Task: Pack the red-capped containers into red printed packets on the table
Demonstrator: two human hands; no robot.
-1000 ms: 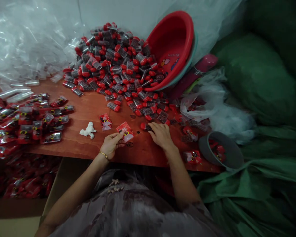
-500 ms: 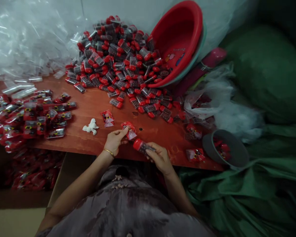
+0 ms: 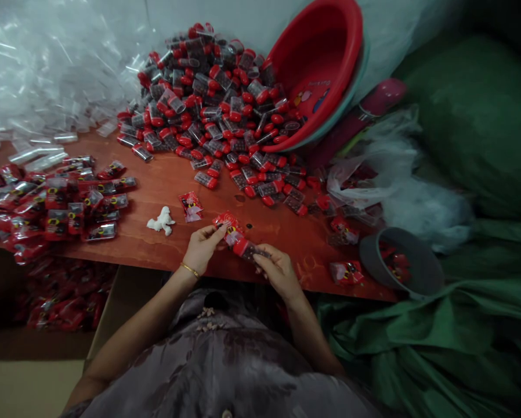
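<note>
My left hand [image 3: 202, 248] pinches a small red printed plastic bag [image 3: 229, 223] between thumb and fingers, just above the table's front edge. My right hand [image 3: 277, 268] is closed on a clear bottle with a red cap [image 3: 245, 248], filled with small dark pieces. The cap end points left and meets the bag's lower opening; how far it sits inside I cannot tell. Another red printed bag [image 3: 191, 206] lies flat on the table, beside a crumpled white tissue [image 3: 162, 220].
A heap of red-capped bottles [image 3: 212, 110] spills from a tilted red basin [image 3: 330, 52]. Packed red bags [image 3: 64, 203] pile up at left, below clear plastic sleeves [image 3: 47, 69]. At right stand a grey bowl [image 3: 373, 258] and green cloth [image 3: 438, 325]. A box of red packs [image 3: 64, 296] sits below.
My right hand has brought the bottle left and up, so its red cap now meets the bag in my left hand. The view has shifted slightly.
</note>
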